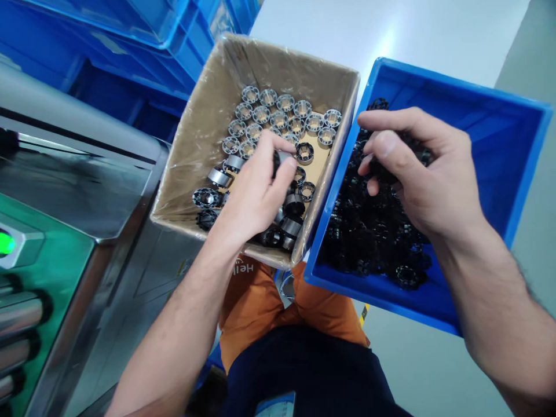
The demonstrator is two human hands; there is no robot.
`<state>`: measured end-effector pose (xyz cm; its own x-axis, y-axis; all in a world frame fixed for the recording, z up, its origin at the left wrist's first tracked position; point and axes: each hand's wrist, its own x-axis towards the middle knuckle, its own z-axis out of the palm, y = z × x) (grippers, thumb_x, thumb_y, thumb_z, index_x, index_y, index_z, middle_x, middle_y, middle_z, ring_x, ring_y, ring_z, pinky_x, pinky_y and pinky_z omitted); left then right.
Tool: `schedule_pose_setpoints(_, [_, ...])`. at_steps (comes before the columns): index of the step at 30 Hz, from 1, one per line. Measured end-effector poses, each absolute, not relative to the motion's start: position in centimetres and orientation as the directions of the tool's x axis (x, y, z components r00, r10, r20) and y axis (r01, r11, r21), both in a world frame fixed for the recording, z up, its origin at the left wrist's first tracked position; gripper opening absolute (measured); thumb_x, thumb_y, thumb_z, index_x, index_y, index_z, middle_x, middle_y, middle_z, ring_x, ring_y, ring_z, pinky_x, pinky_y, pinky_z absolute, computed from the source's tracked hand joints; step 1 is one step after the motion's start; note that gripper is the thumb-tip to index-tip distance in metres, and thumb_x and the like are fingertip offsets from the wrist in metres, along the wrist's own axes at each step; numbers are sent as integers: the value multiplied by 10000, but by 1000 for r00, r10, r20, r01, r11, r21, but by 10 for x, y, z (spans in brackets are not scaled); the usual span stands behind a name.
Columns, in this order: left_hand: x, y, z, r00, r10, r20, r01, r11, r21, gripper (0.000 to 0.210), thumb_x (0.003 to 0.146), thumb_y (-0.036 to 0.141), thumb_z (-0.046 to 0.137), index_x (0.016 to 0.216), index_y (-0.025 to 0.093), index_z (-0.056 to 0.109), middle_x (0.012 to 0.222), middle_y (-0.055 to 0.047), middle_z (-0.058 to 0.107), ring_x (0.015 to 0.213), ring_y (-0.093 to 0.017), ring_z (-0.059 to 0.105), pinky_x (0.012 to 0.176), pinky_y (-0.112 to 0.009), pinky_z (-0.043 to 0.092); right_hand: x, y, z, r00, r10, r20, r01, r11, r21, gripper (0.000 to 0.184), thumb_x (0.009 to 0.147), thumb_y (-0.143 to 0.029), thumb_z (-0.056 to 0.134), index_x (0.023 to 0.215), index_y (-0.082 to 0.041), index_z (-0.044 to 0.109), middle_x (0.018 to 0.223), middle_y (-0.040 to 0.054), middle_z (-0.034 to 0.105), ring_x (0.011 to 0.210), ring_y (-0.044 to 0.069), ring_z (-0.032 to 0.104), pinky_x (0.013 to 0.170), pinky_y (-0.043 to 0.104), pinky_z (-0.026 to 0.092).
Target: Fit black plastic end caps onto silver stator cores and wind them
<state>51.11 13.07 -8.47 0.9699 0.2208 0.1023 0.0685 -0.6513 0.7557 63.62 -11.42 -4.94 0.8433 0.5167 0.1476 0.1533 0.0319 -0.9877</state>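
My left hand (264,188) is inside a plastic-lined cardboard box (191,139), thumb and fingers closed around a metal ring with a black part (282,157). Rows of upright silver metal rings (278,120) fill the far side of that box. Nearer me, rings with black inserts (207,198) lie at different angles, some tipped on their sides. My right hand (425,165) is above a blue bin (525,150), its fingers curled around a dark, black plastic part, mostly hidden by the fingers. Below it lies a heap of black plastic ring parts (369,226).
Stacked blue crates (143,63) stand at the far left. Along the left side is a metal machine (73,133) with a green panel (56,231) and a lit green light (6,243). A white table surface (330,35) lies behind both containers.
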Motion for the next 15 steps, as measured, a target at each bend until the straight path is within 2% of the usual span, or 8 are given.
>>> schedule_pose_setpoints(2, [520,133,-78,995,83,56,20,-714,700,320,1279,438,540,1492,249,689,1429,-135,780,1336,-336,772,1237,-564,652,636,-111,-53,838,541,74,40,74,-996,147,1145,-359,902,1257,-335,995,1034,17,858,831,161,802,573,241,632])
schedule_pose_setpoints(3, [526,135,-74,997,57,51,8,-735,678,366,1272,434,555,1561,253,687,1515,-151,765,1384,-348,767,1269,-578,643,635,-110,-55,835,548,46,3,80,-997,163,1128,-364,926,1282,-333,967,1032,18,858,829,170,807,556,242,625])
schedule_pose_setpoints(4, [532,139,-72,996,67,50,18,-757,653,421,1261,463,595,1622,264,684,1589,-163,741,1396,-360,768,1279,-592,641,635,-109,-57,839,544,27,-20,81,-996,209,1093,-359,967,1296,-332,925,1017,13,857,805,177,805,533,244,611])
schedule_pose_setpoints(6, [547,154,-74,990,136,41,87,-810,580,482,1213,533,699,1633,299,721,1617,-161,731,1291,-365,792,1242,-607,656,636,-109,-62,854,520,7,-39,79,-996,324,1015,-360,1055,1246,-331,829,984,-3,865,741,183,793,493,249,580])
schedule_pose_setpoints(8, [567,175,-85,989,148,13,124,-869,479,398,1141,519,778,1480,315,820,1470,-131,790,1155,-355,791,1196,-611,662,640,-110,-67,863,505,10,-27,67,-997,370,976,-394,1102,1135,-307,779,1027,12,898,740,186,806,492,256,584])
schedule_pose_setpoints(11, [597,207,-113,997,70,-32,77,-918,389,305,957,471,897,1226,327,897,1143,-89,810,1043,-362,740,1123,-612,673,650,-114,-75,852,513,104,89,54,-995,337,963,-458,1119,1071,-274,858,1099,35,925,752,177,813,511,271,614])
schedule_pose_setpoints(13, [612,219,-127,998,22,-57,42,-919,393,319,833,455,958,1126,341,905,1035,-67,783,1020,-364,718,1100,-595,670,657,-116,-82,822,537,189,184,64,-981,304,972,-461,1112,1129,-269,936,1083,25,928,682,149,768,516,278,616])
schedule_pose_setpoints(15, [620,225,-132,994,-10,-107,34,-914,405,323,775,404,974,1086,346,908,1025,-56,780,1059,-378,733,1132,-590,644,663,-117,-90,801,542,254,243,94,-965,394,958,-443,1126,1271,-277,953,1080,16,940,607,122,710,518,279,606])
